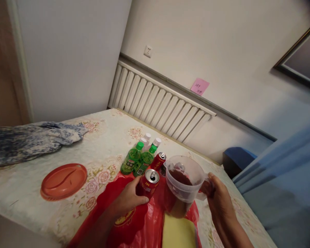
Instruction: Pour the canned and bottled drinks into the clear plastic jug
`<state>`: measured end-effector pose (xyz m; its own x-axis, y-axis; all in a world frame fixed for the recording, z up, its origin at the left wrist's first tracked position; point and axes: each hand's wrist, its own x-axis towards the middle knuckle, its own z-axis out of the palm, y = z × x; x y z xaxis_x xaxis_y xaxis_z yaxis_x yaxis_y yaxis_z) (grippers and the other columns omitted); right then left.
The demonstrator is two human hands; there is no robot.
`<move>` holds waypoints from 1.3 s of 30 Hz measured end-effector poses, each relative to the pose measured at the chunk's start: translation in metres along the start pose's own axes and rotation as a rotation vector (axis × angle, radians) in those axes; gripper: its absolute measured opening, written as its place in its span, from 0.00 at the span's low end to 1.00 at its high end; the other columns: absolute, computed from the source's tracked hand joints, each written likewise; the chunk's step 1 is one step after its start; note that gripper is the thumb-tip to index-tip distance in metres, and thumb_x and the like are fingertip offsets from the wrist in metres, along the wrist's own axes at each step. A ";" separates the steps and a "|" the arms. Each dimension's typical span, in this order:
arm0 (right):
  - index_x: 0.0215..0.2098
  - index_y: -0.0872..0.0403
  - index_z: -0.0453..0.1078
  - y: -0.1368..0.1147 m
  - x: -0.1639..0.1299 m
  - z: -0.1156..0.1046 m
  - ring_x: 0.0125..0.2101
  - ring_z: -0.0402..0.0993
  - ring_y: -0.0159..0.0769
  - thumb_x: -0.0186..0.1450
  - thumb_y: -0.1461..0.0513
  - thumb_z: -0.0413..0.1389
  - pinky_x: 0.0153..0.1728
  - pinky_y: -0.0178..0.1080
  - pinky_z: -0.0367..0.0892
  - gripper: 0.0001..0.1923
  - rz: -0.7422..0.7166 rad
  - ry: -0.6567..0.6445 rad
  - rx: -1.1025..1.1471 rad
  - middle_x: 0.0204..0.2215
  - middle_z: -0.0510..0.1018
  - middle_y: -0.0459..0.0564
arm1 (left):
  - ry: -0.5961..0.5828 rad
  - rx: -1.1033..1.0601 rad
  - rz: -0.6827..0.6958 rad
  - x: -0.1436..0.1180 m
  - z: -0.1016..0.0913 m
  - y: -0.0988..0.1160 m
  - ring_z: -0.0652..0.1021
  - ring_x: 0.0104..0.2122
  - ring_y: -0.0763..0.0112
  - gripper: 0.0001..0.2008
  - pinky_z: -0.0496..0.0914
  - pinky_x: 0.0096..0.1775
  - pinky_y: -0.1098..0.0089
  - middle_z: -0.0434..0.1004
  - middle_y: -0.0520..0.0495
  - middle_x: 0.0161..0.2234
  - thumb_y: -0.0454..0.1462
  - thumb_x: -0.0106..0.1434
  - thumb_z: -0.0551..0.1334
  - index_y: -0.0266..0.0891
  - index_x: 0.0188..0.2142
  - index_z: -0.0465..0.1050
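Note:
My left hand (pixel 127 199) grips an opened red drink can (pixel 149 183) that stands on a red plastic bag (pixel 134 224). My right hand (pixel 218 196) holds the handle of a clear plastic measuring jug (pixel 183 181) with dark brown liquid inside, just right of the can. A second red can (pixel 158 160) stands behind. Two green bottles (pixel 136 160) and several white-capped bottles (pixel 151 140) cluster beyond it on the floral tablecloth (pixel 103 144).
A red divided plate (pixel 63 181) lies at the left. A blue-white cloth (pixel 28 141) is bunched at the far left. A yellow sponge-like block (pixel 178 232) sits on the bag. A radiator (pixel 157 100) runs along the wall, a blue fabric (pixel 281 179) hangs at right.

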<state>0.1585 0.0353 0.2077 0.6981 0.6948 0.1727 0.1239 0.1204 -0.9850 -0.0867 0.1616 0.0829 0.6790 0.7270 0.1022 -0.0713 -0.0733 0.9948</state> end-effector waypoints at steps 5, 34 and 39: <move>0.19 0.49 0.51 -0.017 -0.008 -0.003 0.20 0.46 0.29 0.63 0.50 0.53 0.21 0.37 0.47 0.21 -0.008 -0.042 -0.149 0.17 0.52 0.39 | 0.003 -0.031 0.003 -0.001 0.002 0.002 0.77 0.51 0.59 0.31 0.70 0.48 0.69 0.79 0.52 0.48 0.34 0.48 0.64 0.49 0.54 0.65; 0.14 0.52 0.59 -0.025 0.005 -0.015 0.17 0.47 0.27 0.55 0.44 0.58 0.21 0.36 0.43 0.25 0.058 -0.195 -0.322 0.13 0.57 0.40 | 0.046 0.083 0.008 0.001 0.006 0.006 0.77 0.50 0.59 0.31 0.70 0.49 0.67 0.79 0.52 0.50 0.33 0.47 0.63 0.51 0.53 0.67; 0.13 0.52 0.60 -0.025 0.009 -0.017 0.17 0.48 0.27 0.55 0.44 0.58 0.20 0.35 0.43 0.25 0.033 -0.211 -0.366 0.12 0.57 0.41 | 0.050 0.048 0.017 0.000 0.006 0.007 0.77 0.51 0.57 0.31 0.69 0.49 0.66 0.78 0.50 0.51 0.33 0.47 0.64 0.50 0.53 0.67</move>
<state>0.1736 0.0264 0.2335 0.5513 0.8284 0.0993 0.3722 -0.1377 -0.9179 -0.0827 0.1567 0.0899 0.6402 0.7587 0.1202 -0.0467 -0.1177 0.9919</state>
